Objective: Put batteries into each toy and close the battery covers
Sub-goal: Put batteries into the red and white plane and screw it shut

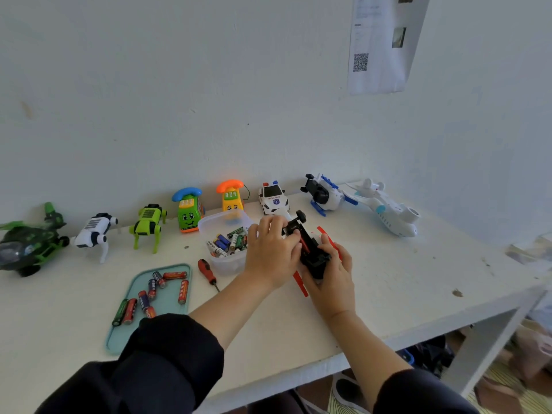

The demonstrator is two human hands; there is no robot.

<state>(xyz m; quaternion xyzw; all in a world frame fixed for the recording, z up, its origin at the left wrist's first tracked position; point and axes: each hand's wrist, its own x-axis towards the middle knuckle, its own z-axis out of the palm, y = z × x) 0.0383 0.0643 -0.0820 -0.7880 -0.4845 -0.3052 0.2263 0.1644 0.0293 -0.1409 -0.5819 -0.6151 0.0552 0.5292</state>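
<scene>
Head view: both hands are on one toy, a red and white plane [310,249] lying belly-up on the surface [388,279] just right of the clear tub [221,231] of batteries. The right hand [331,276] cups the toy from below, fingers curled round its black underside. The left hand [270,252] comes over the top, fingers bent and pressing at the dark battery bay; whether a battery or the cover sits under them, I cannot tell. So the step in hand looks like work at this toy's bay, seating a cell or closing the lid. Next it calls for a firm hold from the right while the left pushes things flush, then likely the screwdriver [207,271], lying just left of the left wrist. More batteries lie on the teal tray [173,306]. The other toys wait in a row along the wall, from the green helicopter [28,242] to the white plane [385,209]
</scene>
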